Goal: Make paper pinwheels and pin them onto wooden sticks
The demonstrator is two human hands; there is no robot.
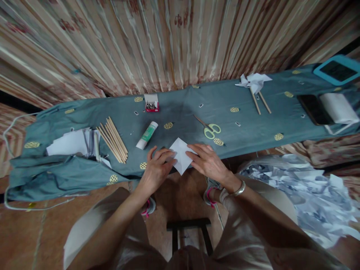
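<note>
A small white square of paper (pixel 181 156), turned cornerwise and marked with creases, is at the table's front edge between my two hands. My left hand (pixel 158 168) pinches its left corner, thumb and fingers close together. At the right corner, the fingers of my right hand (pixel 210 162) are on the paper and grip its edge. Just beyond the hands lie a pair of scissors (pixel 209 129) with pale green handles and a green and white glue stick (pixel 147 135).
On the cloth-covered table (pixel 185 108) are an open red box (pixel 152 106) of small metal pieces, wooden sticks (pixel 114 140), a stack of white paper (pixel 71 143), paper pinwheels (pixel 255 81) on sticks and a dark phone (pixel 314 108). A bag of paper pieces (pixel 312 195) stands at right.
</note>
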